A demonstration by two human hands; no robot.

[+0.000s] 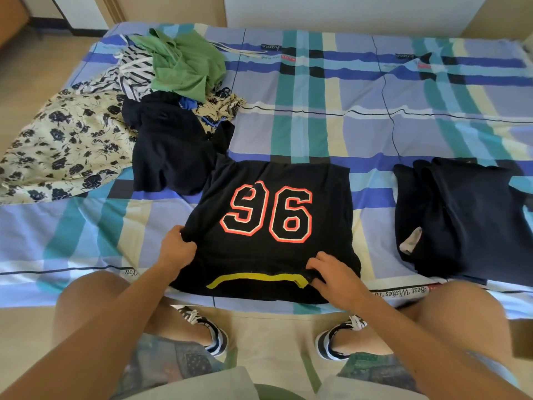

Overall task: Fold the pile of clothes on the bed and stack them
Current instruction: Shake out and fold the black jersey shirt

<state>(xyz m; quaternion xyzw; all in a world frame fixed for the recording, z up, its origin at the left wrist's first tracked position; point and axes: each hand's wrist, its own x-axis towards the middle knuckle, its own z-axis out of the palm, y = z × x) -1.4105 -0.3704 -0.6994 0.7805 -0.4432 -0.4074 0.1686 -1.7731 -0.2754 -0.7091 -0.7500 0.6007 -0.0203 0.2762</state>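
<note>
The left hand (177, 249) grips the left edge of the black shirt (274, 249). The right hand (331, 272) pinches its collar. The unfolded pile (138, 111) lies beyond the shirt, leftward, and the folded stack (461, 220) lies to its right. Risk: uneven pulling may wrinkle the shirt or skew the fold.

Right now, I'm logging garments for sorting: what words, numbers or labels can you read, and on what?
"96" on the black T-shirt, orange-outlined.
"Best Wishes" upside down on the near edge of the plaid bedsheet; the rest is unreadable.
"You" upside down, same edge, farther left.
Small script and red tags higher up the sheet: too small to read.
</note>
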